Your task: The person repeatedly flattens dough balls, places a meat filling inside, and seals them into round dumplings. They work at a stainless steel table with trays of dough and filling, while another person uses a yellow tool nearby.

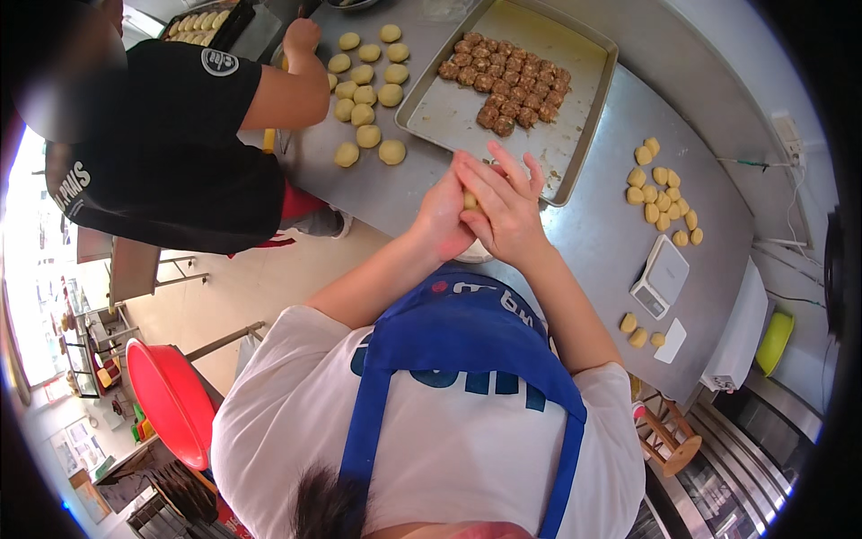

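Observation:
My left hand and my right hand are cupped together around a piece of yellow dough, most of it hidden by the fingers. They are above the table edge, by the near side of a metal tray. Brown filling balls lie packed in rows in that tray. Left of the tray sit several round, pale yellow dough balls. Smaller cut dough pieces lie in a group on the right of the steel table. Below my hands a white round object shows in part.
A co-worker in a black shirt stands at the left, one arm over the table. At the right are a white scale, a white scraper and a few dough pieces. A red basin is at the lower left.

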Demonstrator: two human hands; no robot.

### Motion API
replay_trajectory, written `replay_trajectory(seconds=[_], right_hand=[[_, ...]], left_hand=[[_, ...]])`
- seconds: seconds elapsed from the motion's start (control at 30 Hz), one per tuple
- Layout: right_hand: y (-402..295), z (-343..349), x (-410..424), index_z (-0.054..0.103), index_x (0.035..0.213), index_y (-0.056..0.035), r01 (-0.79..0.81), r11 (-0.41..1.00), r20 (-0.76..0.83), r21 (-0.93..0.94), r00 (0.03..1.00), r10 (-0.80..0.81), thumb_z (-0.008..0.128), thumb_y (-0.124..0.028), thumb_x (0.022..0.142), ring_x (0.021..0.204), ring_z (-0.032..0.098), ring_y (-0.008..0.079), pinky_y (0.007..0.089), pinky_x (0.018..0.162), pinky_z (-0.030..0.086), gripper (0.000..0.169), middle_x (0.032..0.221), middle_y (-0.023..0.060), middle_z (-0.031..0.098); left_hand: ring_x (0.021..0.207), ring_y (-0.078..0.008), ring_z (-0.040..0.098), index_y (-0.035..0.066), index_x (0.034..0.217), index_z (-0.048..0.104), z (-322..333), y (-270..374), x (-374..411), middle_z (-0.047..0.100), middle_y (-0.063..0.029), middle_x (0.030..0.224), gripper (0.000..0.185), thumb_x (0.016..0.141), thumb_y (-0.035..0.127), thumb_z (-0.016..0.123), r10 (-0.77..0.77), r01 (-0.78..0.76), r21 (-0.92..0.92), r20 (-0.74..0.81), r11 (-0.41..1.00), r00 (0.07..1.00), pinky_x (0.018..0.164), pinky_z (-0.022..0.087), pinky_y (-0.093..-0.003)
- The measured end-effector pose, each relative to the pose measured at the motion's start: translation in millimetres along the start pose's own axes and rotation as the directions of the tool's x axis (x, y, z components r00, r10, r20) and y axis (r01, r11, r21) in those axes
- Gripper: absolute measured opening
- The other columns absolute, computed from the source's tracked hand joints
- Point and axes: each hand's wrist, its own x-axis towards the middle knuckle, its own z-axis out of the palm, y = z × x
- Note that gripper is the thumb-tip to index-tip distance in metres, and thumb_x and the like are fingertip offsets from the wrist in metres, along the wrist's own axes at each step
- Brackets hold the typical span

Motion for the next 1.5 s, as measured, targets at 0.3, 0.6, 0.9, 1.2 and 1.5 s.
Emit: replay_trajectory(seconds=[0.3, 0.6, 0.9, 1.2, 1.5], right_hand=[[-8.1, 9.8, 10.8, 0.066, 0.124, -0.0217, -0.162, 0.976, 0.058, 0.147, 0.986, 0.155, 0.059, -0.024, 0.088, 0.137, 0.037, 0.0349, 0.0511, 0.11, 0.024, 0.037, 0.147, 0.0156, 0.043], [-7.5, 68.0, -7.3, 0.03, 0.15, -0.0077, -0.601, 0.292, 0.416, 0.744, 0.758, 0.502, 0.062, -0.008, 0.087, 0.132, 0.044, 0.029, 0.0378, 0.103, 0.041, 0.071, 0.149, 0.0162, 0.035], [-31.0, 76.5, 17.5, 0.042, 0.138, -0.0027, -0.222, 0.949, 0.171, 0.225, 0.968, 0.186, 0.074, -0.015, 0.078, 0.119, 0.056, 0.0338, 0.045, 0.1, 0.043, 0.069, 0.135, 0.0158, 0.053], [-38.7, 148.1, -7.2, 0.063, 0.118, -0.0024, -0.247, 0.948, 0.16, 0.201, 0.963, 0.217, 0.062, -0.023, 0.086, 0.128, 0.051, 0.0316, 0.052, 0.11, 0.031, 0.038, 0.124, 0.0153, 0.062], [10.2, 80.8, -129.7, 0.056, 0.127, 0.0, -0.221, 0.957, 0.555, -0.186, 0.78, 0.288, 0.063, -0.036, 0.085, 0.132, 0.045, 0.0283, 0.0513, 0.113, 0.028, 0.056, 0.135, 0.0173, 0.055]], left_hand=[[0.112, -0.0209, 0.059, 0.006, 0.121, 0.057, -14.3, 9.8, -0.5, 0.061, -0.0069, 0.121, 0.049, 0.105, 0.042, 0.029, -0.035, 0.034, -0.041, -0.034, 0.999, 0.999, 0.096, 0.048, -0.0355], [0.121, -0.0219, 0.053, 0.003, 0.13, 0.049, -54.2, 25.6, -6.3, 0.06, -0.0089, 0.12, 0.046, 0.105, 0.037, 0.031, 0.458, -0.447, 0.421, 0.082, 0.789, 0.885, 0.104, 0.041, -0.0387], [0.134, -0.0264, 0.042, 0.004, 0.143, 0.035, -65.2, 63.3, -29.0, 0.048, -0.0113, 0.14, 0.07, 0.101, 0.059, 0.022, 0.048, -0.045, 0.08, -0.04, 0.996, 0.998, 0.111, 0.034, -0.043], [0.122, -0.0219, 0.052, 0.007, 0.129, 0.048, -126.5, 37.7, -15.3, 0.053, -0.0084, 0.131, 0.058, 0.102, 0.055, 0.029, 0.124, -0.137, -0.03, -0.268, 0.99, 0.955, 0.105, 0.041, -0.0402], [0.144, -0.0318, 0.026, 0.012, 0.154, 0.015, -227.7, 145.6, 32.1, 0.013, -0.0181, 0.16, 0.069, 0.101, 0.048, 0.04, 0.405, -0.354, 0.197, -0.419, 0.914, 0.812, 0.116, 0.025, -0.0472]])
